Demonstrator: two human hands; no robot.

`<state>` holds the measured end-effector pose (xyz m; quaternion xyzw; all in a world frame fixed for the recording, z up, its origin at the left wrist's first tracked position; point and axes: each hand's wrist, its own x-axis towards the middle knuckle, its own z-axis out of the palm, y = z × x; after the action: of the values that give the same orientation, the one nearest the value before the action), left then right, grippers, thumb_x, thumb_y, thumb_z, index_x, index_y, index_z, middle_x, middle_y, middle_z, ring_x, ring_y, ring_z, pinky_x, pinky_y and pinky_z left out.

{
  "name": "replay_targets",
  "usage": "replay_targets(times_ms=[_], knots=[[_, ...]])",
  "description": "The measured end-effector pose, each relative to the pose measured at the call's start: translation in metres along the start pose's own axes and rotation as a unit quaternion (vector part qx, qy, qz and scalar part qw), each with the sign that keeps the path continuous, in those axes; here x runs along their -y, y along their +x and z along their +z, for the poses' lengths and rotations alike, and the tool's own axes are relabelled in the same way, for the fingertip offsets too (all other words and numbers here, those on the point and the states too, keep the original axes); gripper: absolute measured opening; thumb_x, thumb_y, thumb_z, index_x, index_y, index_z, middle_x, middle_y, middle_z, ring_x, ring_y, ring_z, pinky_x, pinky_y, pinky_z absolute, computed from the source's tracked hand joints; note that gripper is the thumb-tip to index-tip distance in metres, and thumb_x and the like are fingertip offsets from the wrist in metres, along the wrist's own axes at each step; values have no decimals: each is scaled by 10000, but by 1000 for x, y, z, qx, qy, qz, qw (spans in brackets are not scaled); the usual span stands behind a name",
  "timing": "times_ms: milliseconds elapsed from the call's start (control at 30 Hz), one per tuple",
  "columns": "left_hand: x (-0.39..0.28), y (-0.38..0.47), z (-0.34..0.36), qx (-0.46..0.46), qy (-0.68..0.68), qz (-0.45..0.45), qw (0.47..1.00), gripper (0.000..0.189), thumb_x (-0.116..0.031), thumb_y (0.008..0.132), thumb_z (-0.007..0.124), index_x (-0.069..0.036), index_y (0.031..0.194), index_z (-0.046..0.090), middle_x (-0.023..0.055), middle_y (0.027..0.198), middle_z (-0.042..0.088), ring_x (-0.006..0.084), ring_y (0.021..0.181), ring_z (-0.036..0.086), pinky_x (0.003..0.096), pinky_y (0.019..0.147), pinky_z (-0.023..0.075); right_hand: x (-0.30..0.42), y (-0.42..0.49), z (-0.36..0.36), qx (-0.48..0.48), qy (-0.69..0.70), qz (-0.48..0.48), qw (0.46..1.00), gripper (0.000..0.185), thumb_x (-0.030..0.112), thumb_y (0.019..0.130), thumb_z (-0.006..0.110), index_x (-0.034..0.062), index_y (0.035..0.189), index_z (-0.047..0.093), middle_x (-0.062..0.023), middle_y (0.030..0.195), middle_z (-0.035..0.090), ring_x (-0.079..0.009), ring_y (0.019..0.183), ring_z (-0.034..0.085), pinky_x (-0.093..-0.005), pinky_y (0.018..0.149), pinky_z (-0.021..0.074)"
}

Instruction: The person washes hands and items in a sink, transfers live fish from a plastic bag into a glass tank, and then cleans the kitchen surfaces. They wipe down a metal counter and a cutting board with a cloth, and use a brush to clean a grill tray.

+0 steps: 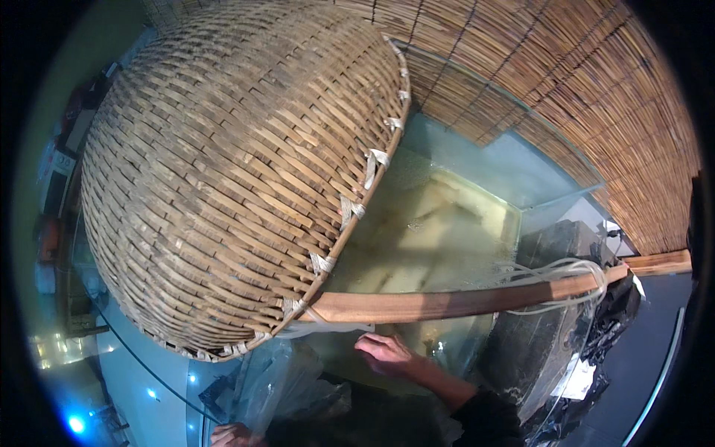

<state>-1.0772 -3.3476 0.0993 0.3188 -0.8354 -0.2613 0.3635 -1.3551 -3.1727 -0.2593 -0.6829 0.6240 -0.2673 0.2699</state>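
A large woven bamboo basket fills the upper left, its open side facing right. Pale ties bind its rim. My right hand is just below a wooden strip, its fingers curled with nothing visible in them. At the bottom edge, my left hand shows only in part, beside clear plastic sheeting; what it grips is hidden. Right of the basket lies a glass tank holding cloudy, shallow water, with dark elongated shapes in it. The wooden strip crosses the tank from the basket's rim.
A reed screen stands behind the tank. Coiled clear tubing hangs over the strip's right end. Beside the tank are a dark, worn block and crumpled black plastic. A blue light shines at lower left.
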Motion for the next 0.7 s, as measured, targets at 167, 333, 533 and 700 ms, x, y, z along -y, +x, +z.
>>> replay_targets(times_ms=[167,333,533,700], knots=[[30,-51,-4,6,-70,-5,997,217,-199,939,671,-24,1068,674,112,857,700,258,722,696,372,663,558,59,13,-129,107,-50,33,992,224,168,918,633,117,1135,655,-109,1206,677,-325,1041,693,-466,819,582],[24,-38,-1,-34,-19,-24,999,212,-254,941,655,-58,875,698,73,692,680,222,597,659,334,595,513,108,16,-234,313,-186,178,914,263,145,894,590,60,1132,663,-137,1157,702,-330,1026,700,-452,838,588],[-12,1,15,-192,-159,-136,959,269,-146,993,611,46,1182,607,56,746,606,77,528,477,217,483,370,95,-68,-308,92,-280,231,927,231,67,907,587,32,1125,652,-198,1014,701,-384,933,688,-481,783,573],[-6,-10,34,-292,-197,-136,926,344,-122,1020,597,67,1306,570,57,806,616,46,504,409,199,457,316,97,-90,-333,-14,-242,322,915,202,122,968,578,23,1107,686,-213,1017,700,-397,947,684,-467,828,554]])
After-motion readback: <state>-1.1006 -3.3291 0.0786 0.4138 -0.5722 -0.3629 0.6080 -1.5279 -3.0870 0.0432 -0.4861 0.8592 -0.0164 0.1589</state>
